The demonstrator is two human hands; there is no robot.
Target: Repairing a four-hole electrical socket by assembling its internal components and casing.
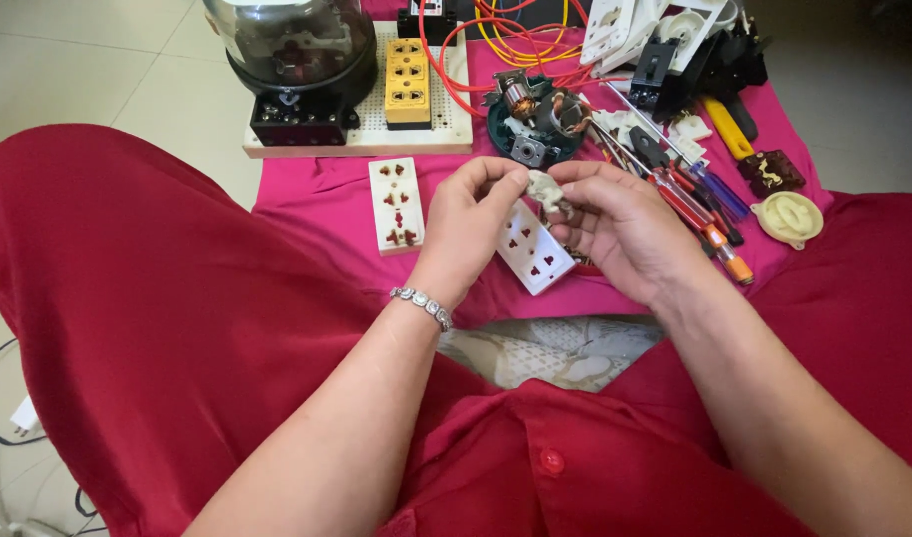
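— What were the hands doing when you looked?

— Both sat at the centre of the frame. The left hand (473,214) and the right hand (615,224) had their fingertips pinched on one small cream-coloured part (547,189), held up between them, above the pink cloth (317,194)

— Anything under them?

— A white socket plate (535,249) lay tilted just below the hands, partly hidden by the left one. A second white socket plate (396,204) lay flat to the left of it, apart from the hand

— And further back?

— At the upper centre a yellow socket strip (408,80) sat on a pale perforated board (446,129), beside a dark meter with a clear dome (292,60) at the upper left. Right of the board was a small motor in a round teal housing (535,114), with red and yellow wires (496,40) looping behind it

— Tools?

— Screwdrivers (699,204) with red and blue handles lay at the right, close to the right hand, and a round cream part (789,217) sat at the far right edge of the cloth. A silver bracelet (423,305) was on the left wrist
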